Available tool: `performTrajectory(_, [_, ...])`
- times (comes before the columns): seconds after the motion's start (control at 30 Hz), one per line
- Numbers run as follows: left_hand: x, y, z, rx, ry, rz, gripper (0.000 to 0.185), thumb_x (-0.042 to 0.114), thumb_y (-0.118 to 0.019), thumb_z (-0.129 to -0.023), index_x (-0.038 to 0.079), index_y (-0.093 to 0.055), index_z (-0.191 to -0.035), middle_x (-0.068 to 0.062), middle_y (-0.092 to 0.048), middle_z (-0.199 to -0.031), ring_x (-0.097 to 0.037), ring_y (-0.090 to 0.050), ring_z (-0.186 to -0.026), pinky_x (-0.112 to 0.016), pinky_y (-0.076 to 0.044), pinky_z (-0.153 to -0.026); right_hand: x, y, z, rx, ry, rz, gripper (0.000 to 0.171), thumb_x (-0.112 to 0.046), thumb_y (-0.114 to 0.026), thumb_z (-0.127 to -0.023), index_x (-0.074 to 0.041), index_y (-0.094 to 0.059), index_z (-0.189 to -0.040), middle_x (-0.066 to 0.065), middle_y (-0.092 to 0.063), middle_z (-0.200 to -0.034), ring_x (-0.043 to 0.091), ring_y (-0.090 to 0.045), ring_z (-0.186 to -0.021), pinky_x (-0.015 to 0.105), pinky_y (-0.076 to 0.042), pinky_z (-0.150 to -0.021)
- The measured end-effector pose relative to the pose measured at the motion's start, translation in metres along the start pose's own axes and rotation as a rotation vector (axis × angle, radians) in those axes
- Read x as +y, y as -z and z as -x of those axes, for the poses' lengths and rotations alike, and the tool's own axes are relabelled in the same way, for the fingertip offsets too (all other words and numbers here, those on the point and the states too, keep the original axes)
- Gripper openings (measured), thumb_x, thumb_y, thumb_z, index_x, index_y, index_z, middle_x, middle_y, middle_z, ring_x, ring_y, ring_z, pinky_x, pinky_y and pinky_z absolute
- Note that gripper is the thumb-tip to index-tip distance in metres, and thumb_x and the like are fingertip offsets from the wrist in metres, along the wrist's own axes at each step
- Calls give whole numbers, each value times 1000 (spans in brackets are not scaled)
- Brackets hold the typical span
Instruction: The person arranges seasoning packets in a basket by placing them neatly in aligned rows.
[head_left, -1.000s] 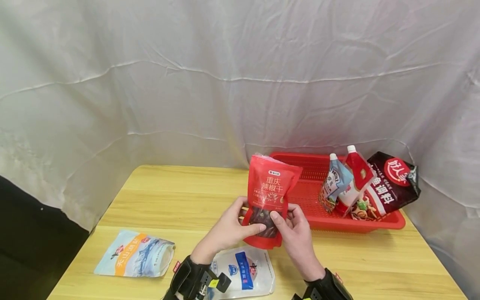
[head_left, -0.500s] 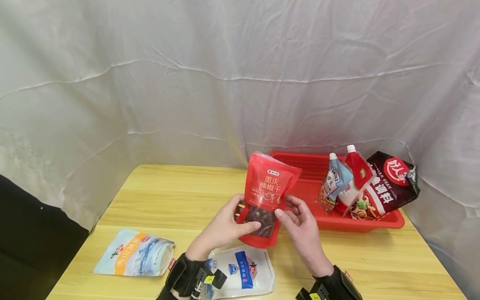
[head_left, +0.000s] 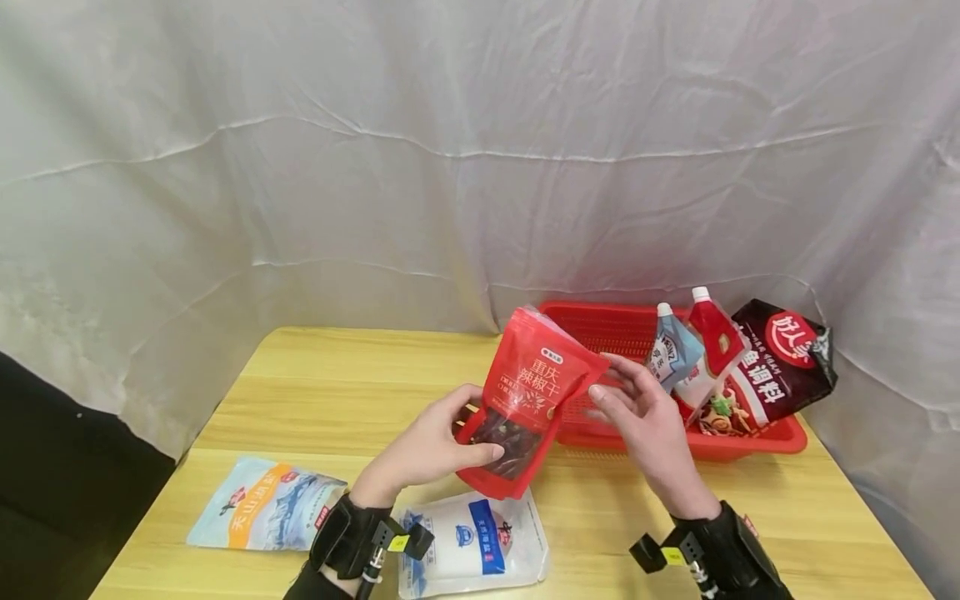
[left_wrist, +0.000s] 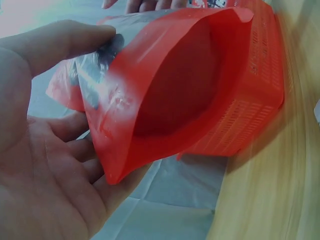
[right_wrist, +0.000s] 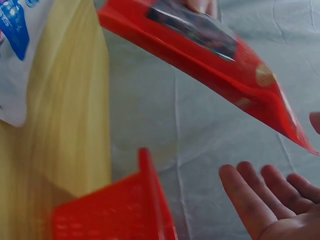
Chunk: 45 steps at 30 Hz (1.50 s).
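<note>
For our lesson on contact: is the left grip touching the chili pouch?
Touching: the left wrist view shows the left grip holding the chili pouch, thumb over its front, fingers behind.

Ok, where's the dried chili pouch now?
In the head view, the dried chili pouch is right of centre, held in the left hand, with the white pouch below and the red basket behind.
</note>
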<state>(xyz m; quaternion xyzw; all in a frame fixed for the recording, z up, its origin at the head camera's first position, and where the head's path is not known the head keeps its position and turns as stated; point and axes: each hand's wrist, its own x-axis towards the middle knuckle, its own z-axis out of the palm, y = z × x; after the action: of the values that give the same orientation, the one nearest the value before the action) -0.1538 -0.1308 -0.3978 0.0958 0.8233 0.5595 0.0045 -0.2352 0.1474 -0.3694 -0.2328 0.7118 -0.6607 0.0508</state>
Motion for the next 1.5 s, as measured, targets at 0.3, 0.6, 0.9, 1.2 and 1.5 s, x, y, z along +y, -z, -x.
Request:
performTrajectory(0.3, [6, 10, -3, -125, -30, -73, 52, 22, -81, -87, 11, -58, -132, -4, -66, -115, -22, -64, -103, -34, -61, -81, -18, 18, -14, -163, -44, 169, 53, -19, -67, -103, -2, -48, -150, 21, -58, -139, 12, -69, -109, 32, -61, -87])
performTrajectory(0.6, [10, 13, -11, -271, -57, -180, 52, 24, -81, -84, 14, -60, -131, 3, -66, -113, -16, -63, -100, -28, -59, -80, -23, 22, -17, -258, -183, 289, 61, -30, -75, -97, -4, -53, -148, 18, -68, -128, 28, -68, -102, 32, -62, -81])
performTrajectory(0.9, [17, 12, -19, -321, -56, -215, 50, 25, -78, -84, 15, -60, -130, 6, -65, -110, -13, -63, -98, -28, -59, -79, -18, 22, -15, -291, -202, 257, 52, -24, -77, -96, 3, -61, -137, 15, -73, -113, 25, -69, -92, 34, -62, -77])
performTrajectory(1.2, [20, 11, -24, -335, -63, -236, 52, 24, -79, -83, 15, -60, -131, 5, -66, -109, -12, -63, -96, -27, -59, -77, -17, 22, -13, -242, -226, 243, 53, -25, -77, -96, 3, -60, -138, 15, -74, -111, 23, -69, -91, 33, -61, -76])
performTrajectory(1.5, [19, 9, -32, -352, -65, -209, 55, 27, -78, -86, 15, -57, -136, 3, -65, -113, -14, -62, -102, -27, -60, -79, -26, 25, -14, -184, -215, 319, 61, -31, -76, -97, 0, -56, -145, 15, -72, -117, 23, -68, -94, 31, -61, -76])
